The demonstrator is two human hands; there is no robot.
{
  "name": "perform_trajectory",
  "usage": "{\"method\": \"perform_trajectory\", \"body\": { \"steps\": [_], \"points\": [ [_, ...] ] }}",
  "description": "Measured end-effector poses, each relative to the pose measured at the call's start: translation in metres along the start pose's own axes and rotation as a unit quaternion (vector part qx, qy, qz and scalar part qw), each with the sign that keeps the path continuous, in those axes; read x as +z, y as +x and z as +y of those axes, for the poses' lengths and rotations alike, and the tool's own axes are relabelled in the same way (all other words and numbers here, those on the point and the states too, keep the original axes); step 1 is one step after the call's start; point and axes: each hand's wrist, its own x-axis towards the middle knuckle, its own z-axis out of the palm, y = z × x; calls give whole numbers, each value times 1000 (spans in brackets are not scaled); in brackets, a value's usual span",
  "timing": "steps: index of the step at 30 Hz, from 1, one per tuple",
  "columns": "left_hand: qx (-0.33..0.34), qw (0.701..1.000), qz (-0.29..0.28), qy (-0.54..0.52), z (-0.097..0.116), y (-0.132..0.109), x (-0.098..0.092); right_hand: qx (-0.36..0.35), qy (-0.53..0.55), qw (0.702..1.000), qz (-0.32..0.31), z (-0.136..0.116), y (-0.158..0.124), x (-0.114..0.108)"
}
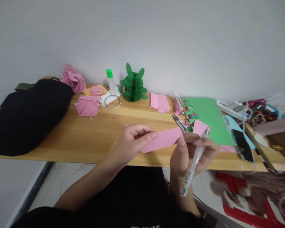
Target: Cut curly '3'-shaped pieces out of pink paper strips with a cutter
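A strip of pink paper is stretched between my two hands above the table's front edge. My left hand pinches its left end between thumb and fingers. The right end is gripped by my right hand, thumb on top. That same hand also carries a clear white pen between its fingers, slanting down toward me. Just beyond my right hand lie another pink paper piece and small scissors or snips.
Along the wall stand a green paper figure, a glue stick and pink paper stacks. A black bag lies at left. On the right are green sheets, a phone and a white power strip.
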Motion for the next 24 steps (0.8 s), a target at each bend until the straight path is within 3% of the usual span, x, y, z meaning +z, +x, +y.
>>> {"method": "perform_trajectory", "body": {
  "steps": [8,17,20,24],
  "points": [
    [-8,999,11,33,0,-7,-3,-4,-15,1000,2,-8,-2,0],
    [-2,997,-16,80,8,-5,-8,75,11,997,-17,-1,-7,-6],
    [-5,991,-40,124,12,-2,-14,149,36,985,-81,6,0,-11],
    [-15,980,-84,179,18,3,-22,259,59,931,-250,5,24,-13]
  ]
}}
